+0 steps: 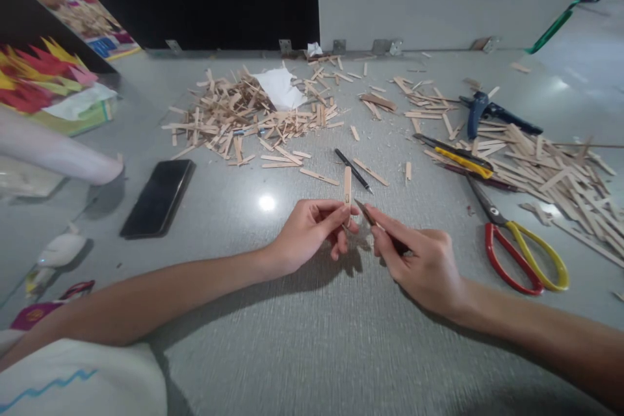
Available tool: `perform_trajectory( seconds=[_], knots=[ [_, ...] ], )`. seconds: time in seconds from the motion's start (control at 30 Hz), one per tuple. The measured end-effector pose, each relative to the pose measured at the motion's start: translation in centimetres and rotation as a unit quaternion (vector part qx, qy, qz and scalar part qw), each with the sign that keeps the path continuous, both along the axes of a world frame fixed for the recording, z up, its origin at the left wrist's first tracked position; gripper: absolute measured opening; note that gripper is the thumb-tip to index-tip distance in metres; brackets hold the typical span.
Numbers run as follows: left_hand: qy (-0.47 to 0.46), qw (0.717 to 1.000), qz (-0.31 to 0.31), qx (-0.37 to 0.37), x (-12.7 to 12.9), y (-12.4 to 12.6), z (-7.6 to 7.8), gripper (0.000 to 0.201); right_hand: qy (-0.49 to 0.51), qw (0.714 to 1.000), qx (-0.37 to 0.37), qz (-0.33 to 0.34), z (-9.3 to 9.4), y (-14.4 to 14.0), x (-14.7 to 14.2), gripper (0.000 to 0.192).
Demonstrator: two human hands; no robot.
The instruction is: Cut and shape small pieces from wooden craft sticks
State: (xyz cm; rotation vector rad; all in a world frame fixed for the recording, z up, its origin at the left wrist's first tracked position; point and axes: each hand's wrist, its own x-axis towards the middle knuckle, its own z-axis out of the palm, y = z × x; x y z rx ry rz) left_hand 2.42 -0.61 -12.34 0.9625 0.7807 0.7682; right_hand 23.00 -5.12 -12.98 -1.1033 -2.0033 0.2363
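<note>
Hands [363, 240] around upright stick [347, 187]

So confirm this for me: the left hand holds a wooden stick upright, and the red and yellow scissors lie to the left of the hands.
Not quite. The head view shows the scissors to the right of the hands. The left hand does hold the wooden stick upright.

I see bare table [312, 338] along the near edge under my forearms, with open passage there. Ahead, a pen [353, 170] lies just past my fingers. Scissors [517, 240] and a stick pile [560, 175] block the right side; a phone [158, 197] blocks the left. Another stick heap [244, 117] fills the far middle.
</note>
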Motion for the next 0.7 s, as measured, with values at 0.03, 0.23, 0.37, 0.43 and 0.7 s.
perform_trajectory(
  seconds=[0.03, 0.23, 0.37, 0.43, 0.7],
  knots=[
    [0.014, 1.000, 0.007, 0.016, -0.03, -0.01, 0.11, 0.043, 0.000, 1.000, 0.002, 0.001, 0.07, 0.06, 0.10, 0.032],
    [0.101, 0.987, -0.009, 0.125, -0.26, -0.41, 0.53, 0.039, -0.026, 1.000, 0.016, 0.005, -0.06, 0.19, 0.40, 0.033],
    [0.137, 0.978, -0.007, 0.156, -0.45, -0.52, 0.44, 0.038, -0.031, 0.999, 0.008, 0.008, -0.25, 0.10, 0.44, 0.034],
    [0.152, 0.974, -0.006, 0.167, -0.51, -0.51, 0.34, 0.039, -0.039, 0.999, 0.003, 0.010, -0.27, 0.07, 0.48, 0.034],
    [0.200, 0.956, -0.006, 0.216, -0.60, -0.58, 0.18, 0.044, -0.107, 0.993, 0.043, 0.008, -0.48, 0.02, 0.74, 0.037]
  ],
)
